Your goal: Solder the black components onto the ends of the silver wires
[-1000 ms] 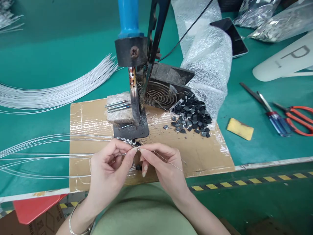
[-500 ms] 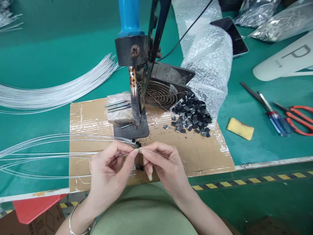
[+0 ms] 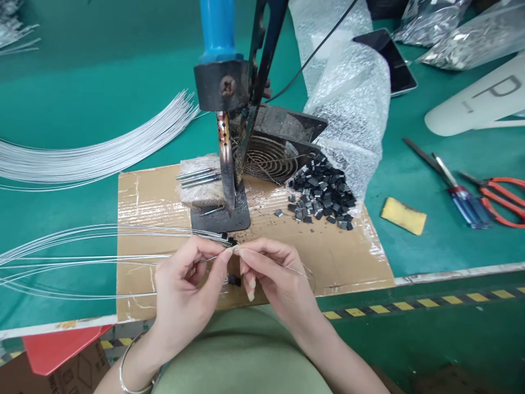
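My left hand (image 3: 191, 284) pinches a thin wire between thumb and forefinger, low over the cardboard sheet (image 3: 348, 257). Close beside it, my right hand (image 3: 276, 276) is closed on a thin wire (image 3: 293, 269) that sticks out rightward past the fingers. The two pinches nearly touch, and what lies between the fingertips is too small to make out. Several white wires (image 3: 151, 228) run in from the left, with small black pieces (image 3: 234, 280) at their ends around my hands. Just above stands a soldering iron (image 3: 226, 164), tip down, on a bracket.
Behind the iron lies a dark fan (image 3: 270, 156). Loose black connectors (image 3: 322, 189) are heaped right of it, beside bubble wrap (image 3: 348, 104). A wire bundle (image 3: 102, 156) spreads at left. A yellow sponge (image 3: 404, 216), screwdriver (image 3: 467, 205) and orange-handled scissors (image 3: 502, 200) lie at right.
Both hands keep their pinch at nearly the same spot. My left hand has shifted very slightly to the right; the objects on the table stay as they were.
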Available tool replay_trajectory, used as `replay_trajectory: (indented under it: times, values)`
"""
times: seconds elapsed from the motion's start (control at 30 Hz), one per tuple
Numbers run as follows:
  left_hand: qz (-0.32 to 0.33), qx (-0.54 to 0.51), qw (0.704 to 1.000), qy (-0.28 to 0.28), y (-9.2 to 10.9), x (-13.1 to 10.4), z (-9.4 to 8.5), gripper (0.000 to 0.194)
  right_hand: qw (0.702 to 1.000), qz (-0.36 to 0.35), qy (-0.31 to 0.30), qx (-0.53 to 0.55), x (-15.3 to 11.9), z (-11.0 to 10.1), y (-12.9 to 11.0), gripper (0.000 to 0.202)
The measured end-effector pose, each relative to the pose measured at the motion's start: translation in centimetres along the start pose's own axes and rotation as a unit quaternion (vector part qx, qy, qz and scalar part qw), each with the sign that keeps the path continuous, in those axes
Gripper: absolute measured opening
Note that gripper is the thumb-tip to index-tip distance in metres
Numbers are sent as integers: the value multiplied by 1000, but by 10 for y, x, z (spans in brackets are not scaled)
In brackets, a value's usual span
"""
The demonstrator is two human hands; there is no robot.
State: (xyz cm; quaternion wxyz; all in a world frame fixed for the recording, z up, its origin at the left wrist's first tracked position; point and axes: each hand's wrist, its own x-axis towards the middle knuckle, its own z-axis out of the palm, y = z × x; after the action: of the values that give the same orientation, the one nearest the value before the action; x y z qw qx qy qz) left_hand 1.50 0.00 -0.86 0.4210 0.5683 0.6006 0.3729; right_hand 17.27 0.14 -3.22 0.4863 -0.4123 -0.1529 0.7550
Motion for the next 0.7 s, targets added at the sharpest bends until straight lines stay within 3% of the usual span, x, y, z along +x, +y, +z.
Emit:
replay_trajectory:
  times: [0.5, 0.6, 0.7]
  values:
    - [-40, -38, 997, 54, 9, -2, 11, 12, 998, -27, 32, 55, 0, 7, 13, 12]
    - [-28, -39, 998, 40, 6, 0, 8, 11, 999, -34, 26, 26, -1, 4, 15, 14]
    - [-33, -34, 998, 36, 4, 3, 4, 10, 993, -84, 16, -75, -1, -10, 7, 22]
